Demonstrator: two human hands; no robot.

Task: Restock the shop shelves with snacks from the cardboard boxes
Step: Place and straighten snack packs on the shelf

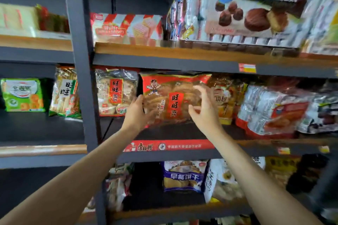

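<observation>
**At the middle shelf: both your hands on the red rice-cracker bag**

Nearest the camera, your two forearms reach up from the lower corners toward the middle shelf [256,144]. Your left hand [136,113] holds the left edge of the red rice-cracker bag [173,100], thumb up along the side; its fingers are hidden under the bag's lower corner, so how far they curl cannot be told. Your right hand [204,107] is at the bag's right side, fingers spread wide and lightly bent, thumb out toward the label; whether the fingertips touch the wrapper is hard to judge through the blur.

The bag stands upright on the middle shelf, just right of the dark upright post [80,60]. A clear rice-cracker bag with a red label [116,93] sits just to its left, and an orange snack bag [225,98] to its right is partly covered by your right hand. Further right lies a silver-and-red multipack [274,109], blurred.

A red price strip [170,145] runs along the shelf edge, crossed by your right forearm. Below it, a blue biscuit bag [183,175] is partly in shadow.

Above, a wafer pack [126,28] and a large chocolate pie box [256,5] stand on the top shelf. Left of the post are a green cracker pack [22,95] and another rice-cracker bag [65,93], half hidden by the post.
</observation>
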